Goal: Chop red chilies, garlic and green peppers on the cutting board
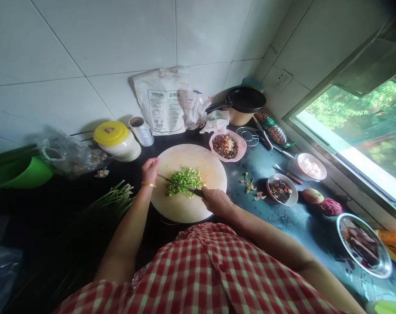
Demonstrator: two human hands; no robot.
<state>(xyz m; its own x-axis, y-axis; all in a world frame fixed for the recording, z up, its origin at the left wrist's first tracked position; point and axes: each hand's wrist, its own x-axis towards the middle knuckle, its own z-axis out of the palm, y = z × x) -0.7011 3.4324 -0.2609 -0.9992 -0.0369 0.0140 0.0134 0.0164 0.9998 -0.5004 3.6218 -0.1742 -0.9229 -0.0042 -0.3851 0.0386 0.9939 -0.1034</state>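
A round white cutting board lies on the dark counter with a heap of chopped green onions in its middle. My right hand is wrapped around the dark handle of a knife, whose blade lies across the heap and points left. At the board's left edge, my left hand, with a gold bracelet at the wrist, is closed beside the blade's tip. Whatever its fingers hold is hidden. Uncut green onions lie left of the board, partly in shadow.
Behind the board stand a yellow-lidded jar, a plastic roll, a white bag and a pan. A pink bowl, a small bowl, a dragon fruit and a metal bowl are to the right.
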